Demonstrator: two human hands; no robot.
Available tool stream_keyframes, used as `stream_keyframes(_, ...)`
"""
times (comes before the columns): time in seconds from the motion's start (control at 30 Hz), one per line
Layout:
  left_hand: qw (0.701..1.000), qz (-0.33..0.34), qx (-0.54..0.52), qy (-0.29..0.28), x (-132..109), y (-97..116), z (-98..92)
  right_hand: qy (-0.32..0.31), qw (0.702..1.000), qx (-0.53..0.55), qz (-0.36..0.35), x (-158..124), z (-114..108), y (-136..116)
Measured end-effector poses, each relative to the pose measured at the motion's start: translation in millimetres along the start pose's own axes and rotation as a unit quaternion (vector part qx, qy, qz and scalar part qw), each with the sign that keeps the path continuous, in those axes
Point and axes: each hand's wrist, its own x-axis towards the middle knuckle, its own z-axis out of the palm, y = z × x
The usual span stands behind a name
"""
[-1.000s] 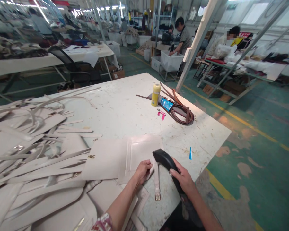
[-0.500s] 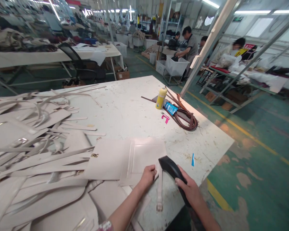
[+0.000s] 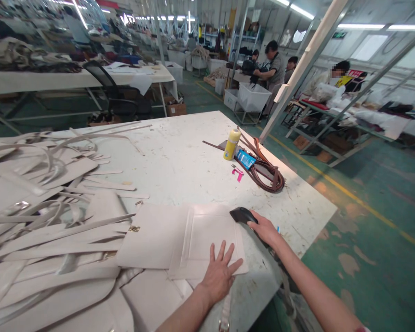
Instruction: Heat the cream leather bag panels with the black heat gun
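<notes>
My left hand [image 3: 218,275] lies flat with its fingers spread, pressing on the lower right part of a pale beige leather bag panel [image 3: 207,235] with a raised rectangular frame. In my right hand [image 3: 265,228] is a black handheld tool [image 3: 241,215] with a curved, flattened head. The tool's tip is at the panel's upper right edge; whether it touches cannot be seen. Left of the panel lies a beige flap piece [image 3: 152,237] with a small metal clasp [image 3: 134,228]. A beige strap with a buckle [image 3: 224,325] extends below my left hand.
Beige bag pieces and straps [image 3: 55,272] are heaped on the left of the white table [image 3: 173,161]. Toward the back right stand a yellow bottle [image 3: 231,145], a blue packet [image 3: 245,159] and coiled brown straps [image 3: 275,180]. A slanted post [image 3: 297,69] rises beyond; people work farther back.
My left hand has opened from a closed grip near the strap and now lies spread on the panel. The tool has moved up to the panel's upper right edge.
</notes>
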Motion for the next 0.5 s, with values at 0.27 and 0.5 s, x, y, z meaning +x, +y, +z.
stream_keyframes(0.27, 1.0, -0.006, -0.007, 0.024, -1, 0, 12.2, -0.028, 0.999, -0.011, -0.023, 9, -16, -15)
stream_keyframes(0.5, 1.0, 0.003, -0.023, 0.014, 30, 13, 11.2, 0.038, 0.999, -0.036, 0.0, 19, 3, -23)
